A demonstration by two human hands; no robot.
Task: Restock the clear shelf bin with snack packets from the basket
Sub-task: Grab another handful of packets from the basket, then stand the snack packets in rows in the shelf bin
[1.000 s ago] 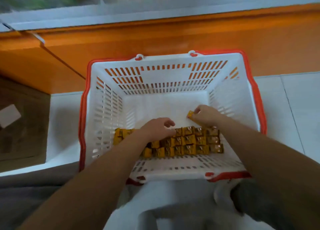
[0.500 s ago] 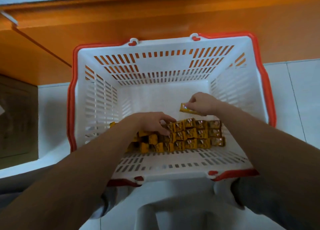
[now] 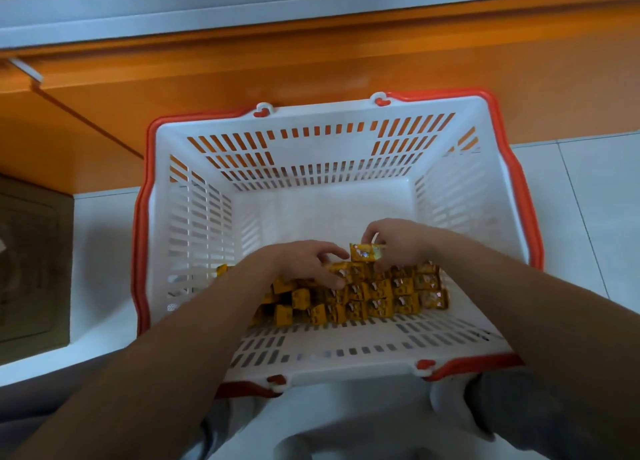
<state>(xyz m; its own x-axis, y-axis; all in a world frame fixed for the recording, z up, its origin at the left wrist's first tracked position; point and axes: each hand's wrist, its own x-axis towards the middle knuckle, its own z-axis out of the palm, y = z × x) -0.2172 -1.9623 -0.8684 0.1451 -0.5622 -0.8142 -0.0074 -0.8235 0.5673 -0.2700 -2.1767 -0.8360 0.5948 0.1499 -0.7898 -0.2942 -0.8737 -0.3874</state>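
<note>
A white slotted basket (image 3: 311,154) with red rim and handles sits on the floor in front of me. Several small yellow snack packets (image 3: 388,297) lie in rows along its near side. My right hand (image 3: 398,241) pinches one yellow packet (image 3: 365,253) and holds it upright just above the rows. My left hand (image 3: 304,262) rests on the left part of the packets, its fingers curled around the end of a row (image 3: 341,271). The clear shelf bin is not in view.
An orange shelf base (image 3: 242,78) runs behind the basket, with a pale shelf edge (image 3: 207,9) above it. A brown cardboard box (image 3: 31,258) stands at the left. White floor tiles (image 3: 581,189) lie to the right. My knees (image 3: 519,418) are below the basket.
My right hand has lifted a packet from the basket floor and brought it left, over the rows. My left hand has slid right along the packets. The camera has tilted.
</note>
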